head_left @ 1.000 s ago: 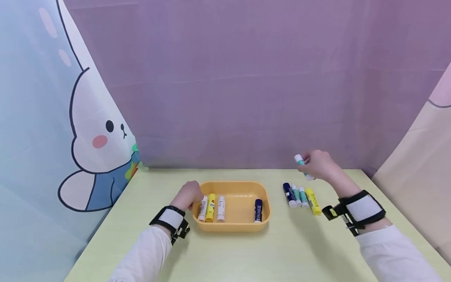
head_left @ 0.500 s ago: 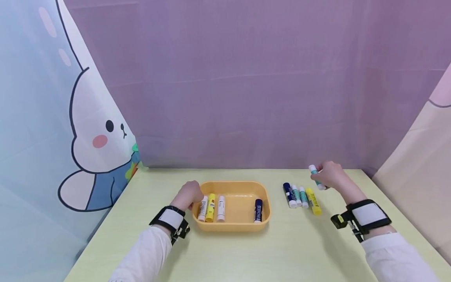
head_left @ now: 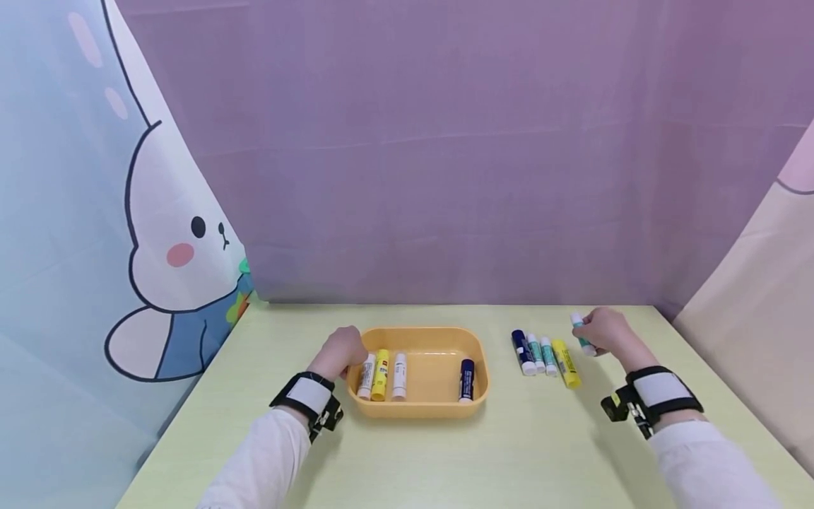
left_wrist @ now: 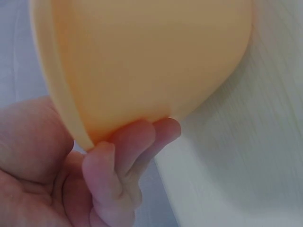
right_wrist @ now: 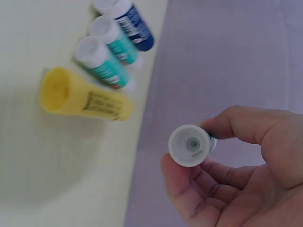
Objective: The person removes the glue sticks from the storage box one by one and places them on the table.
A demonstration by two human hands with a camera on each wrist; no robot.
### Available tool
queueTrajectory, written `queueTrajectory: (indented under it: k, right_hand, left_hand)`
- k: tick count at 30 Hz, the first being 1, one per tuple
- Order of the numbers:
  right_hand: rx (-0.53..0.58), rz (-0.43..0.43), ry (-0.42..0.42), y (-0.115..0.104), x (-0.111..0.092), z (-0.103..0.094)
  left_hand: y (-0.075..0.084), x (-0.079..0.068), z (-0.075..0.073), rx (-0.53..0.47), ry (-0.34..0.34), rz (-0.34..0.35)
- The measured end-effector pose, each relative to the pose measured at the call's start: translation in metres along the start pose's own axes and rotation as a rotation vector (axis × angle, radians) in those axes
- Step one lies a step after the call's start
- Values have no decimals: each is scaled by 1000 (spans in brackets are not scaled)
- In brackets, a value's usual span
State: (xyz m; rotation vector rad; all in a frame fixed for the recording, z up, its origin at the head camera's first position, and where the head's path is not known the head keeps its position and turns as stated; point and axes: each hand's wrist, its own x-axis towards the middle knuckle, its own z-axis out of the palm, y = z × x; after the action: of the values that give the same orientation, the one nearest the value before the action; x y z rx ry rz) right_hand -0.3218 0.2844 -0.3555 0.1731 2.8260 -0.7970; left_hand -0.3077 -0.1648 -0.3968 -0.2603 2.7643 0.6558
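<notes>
My left hand grips the left rim of a yellow-orange plastic tray; in the left wrist view its fingertips press the tray's outer wall. Between thumb and fingers, my right hand pinches a white-and-teal glue stick, held just right of and behind a yellow glue stick. Its hollow white end faces the right wrist camera. Left of the yellow one lie two white-and-teal glue sticks and a dark blue glue stick, side by side.
Inside the tray, a white glue stick, a yellow one and another white one lie at the left. A dark blue glue stick lies at its right end. A purple cloth hangs behind the table.
My right hand has moved right and down with the glue stick, from above the row to beside its yellow end. The left hand and tray stay where they were.
</notes>
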Motion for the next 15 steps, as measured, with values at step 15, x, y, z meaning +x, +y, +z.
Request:
queueTrajectory:
  k: [15]
  right_hand:
    - [24, 59, -13, 27, 13, 25]
  left_hand:
    - [-1, 2, 1, 1, -4, 3]
